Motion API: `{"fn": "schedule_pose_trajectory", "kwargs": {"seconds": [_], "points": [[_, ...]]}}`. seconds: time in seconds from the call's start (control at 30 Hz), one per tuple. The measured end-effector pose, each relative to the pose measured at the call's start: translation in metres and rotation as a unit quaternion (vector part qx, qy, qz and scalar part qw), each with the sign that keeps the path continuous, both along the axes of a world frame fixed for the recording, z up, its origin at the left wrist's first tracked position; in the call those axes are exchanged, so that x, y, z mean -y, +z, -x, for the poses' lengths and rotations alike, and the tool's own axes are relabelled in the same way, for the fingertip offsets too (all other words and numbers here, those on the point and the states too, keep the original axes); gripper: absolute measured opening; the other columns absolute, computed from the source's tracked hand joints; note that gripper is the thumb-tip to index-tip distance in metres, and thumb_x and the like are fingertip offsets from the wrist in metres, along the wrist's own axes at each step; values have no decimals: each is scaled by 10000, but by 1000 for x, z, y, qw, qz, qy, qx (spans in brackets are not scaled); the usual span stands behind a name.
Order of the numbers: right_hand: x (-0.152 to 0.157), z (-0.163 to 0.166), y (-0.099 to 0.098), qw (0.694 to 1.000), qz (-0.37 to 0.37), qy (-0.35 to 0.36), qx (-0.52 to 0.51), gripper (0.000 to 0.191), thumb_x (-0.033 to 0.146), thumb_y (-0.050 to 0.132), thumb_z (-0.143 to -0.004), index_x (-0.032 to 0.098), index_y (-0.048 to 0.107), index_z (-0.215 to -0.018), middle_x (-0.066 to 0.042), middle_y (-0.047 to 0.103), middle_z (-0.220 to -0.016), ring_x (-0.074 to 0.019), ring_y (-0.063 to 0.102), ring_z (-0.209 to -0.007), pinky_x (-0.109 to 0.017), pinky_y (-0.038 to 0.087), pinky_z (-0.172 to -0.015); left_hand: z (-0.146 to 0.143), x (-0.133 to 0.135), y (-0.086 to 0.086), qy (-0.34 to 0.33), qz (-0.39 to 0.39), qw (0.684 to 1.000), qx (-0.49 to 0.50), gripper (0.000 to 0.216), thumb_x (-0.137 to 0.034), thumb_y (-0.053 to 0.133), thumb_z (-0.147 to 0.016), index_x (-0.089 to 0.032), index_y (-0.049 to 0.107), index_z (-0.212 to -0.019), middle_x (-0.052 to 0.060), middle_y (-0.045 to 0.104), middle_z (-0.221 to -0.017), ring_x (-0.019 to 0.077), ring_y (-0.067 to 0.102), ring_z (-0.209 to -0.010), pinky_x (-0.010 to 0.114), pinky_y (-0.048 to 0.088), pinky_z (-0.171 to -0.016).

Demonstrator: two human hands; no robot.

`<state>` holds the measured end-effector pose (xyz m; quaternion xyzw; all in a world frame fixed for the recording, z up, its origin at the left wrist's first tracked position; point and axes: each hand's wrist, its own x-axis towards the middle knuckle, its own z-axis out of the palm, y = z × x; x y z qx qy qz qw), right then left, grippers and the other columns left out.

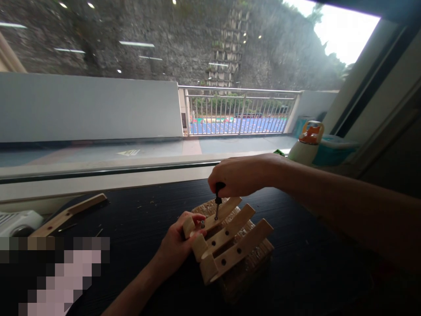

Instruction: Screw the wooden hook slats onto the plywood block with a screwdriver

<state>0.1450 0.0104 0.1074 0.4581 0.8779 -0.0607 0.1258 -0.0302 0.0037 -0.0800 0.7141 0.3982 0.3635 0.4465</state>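
Note:
A pale wooden assembly (226,241) of three parallel slats with rounded ends and screw holes rests on a woven straw block (250,263) on the dark table (138,224). My left hand (176,245) grips the rounded end of the far slat, fingers wrapped round it. My right hand (237,175) is closed on the black handle of a small screwdriver (217,199), held upright with its tip down on that same slat, next to my left fingers.
A loose wooden bar (70,213) lies at the table's far left beside a white device (18,221). Small screws or chips are scattered near it. A white bottle with an orange lid (307,142) and a teal box (333,149) stand on the window sill at right.

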Motion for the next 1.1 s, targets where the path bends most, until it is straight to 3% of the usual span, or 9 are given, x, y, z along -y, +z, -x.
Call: {"fn": "schedule_pose_trajectory", "kwargs": {"seconds": [0.23, 0.37, 0.53, 0.7, 0.83, 1.1], "points": [[-4, 4, -7, 999, -22, 17, 33, 177, 253, 525, -794, 167, 673, -841, -45, 644, -735, -156, 524, -614, -293, 352, -523, 0, 0, -1, -5, 3, 1000, 7, 209, -275, 602, -758, -180, 623, -943, 4, 534, -828, 150, 523, -728, 244, 438, -675], [-3, 4, -7, 999, -34, -11, 25, 191, 296, 534, -792, 175, 675, -830, -56, 643, -741, -162, 532, -613, -297, 351, -522, 0, 0, -1, -10, 13, 1000, 8, 219, -285, 600, -761, -180, 615, -952, 2, 530, -825, 141, 514, -705, 236, 433, -649], [1, 1, -1, 999, -32, -22, 9, 281, 247, 612, -716, 231, 648, -994, -37, 653, -812, -182, 546, -650, -297, 356, -511, 0, 1, 1, -5, 14, 1000, 5, 218, -288, 610, -750, -184, 622, -942, -1, 541, -827, 138, 514, -691, 230, 427, -637], [0, -1, -2, 1000, -4, 21, -2, 188, 144, 536, -743, 213, 684, -838, -22, 655, -760, -152, 535, -627, -285, 361, -537, 1, 1, -1, -2, 2, 1000, 0, 213, -290, 603, -754, -187, 630, -939, 4, 546, -836, 148, 524, -719, 233, 428, -657], [-5, 0, -5, 1000, -6, 23, 5, 199, 153, 508, -763, 192, 686, -842, -28, 655, -742, -135, 515, -599, -275, 353, -531, 0, -1, -3, -7, 6, 1000, 3, 218, -288, 605, -753, -186, 626, -944, 0, 537, -830, 141, 518, -701, 230, 428, -646], [-6, 4, -9, 999, -15, 1, 38, 233, 308, 510, -785, 156, 679, -839, -48, 641, -746, -138, 518, -606, -277, 353, -520, 0, -1, -3, -11, 8, 1000, 4, 223, -297, 596, -762, -189, 617, -956, 5, 536, -840, 149, 525, -719, 239, 430, -650]]}}
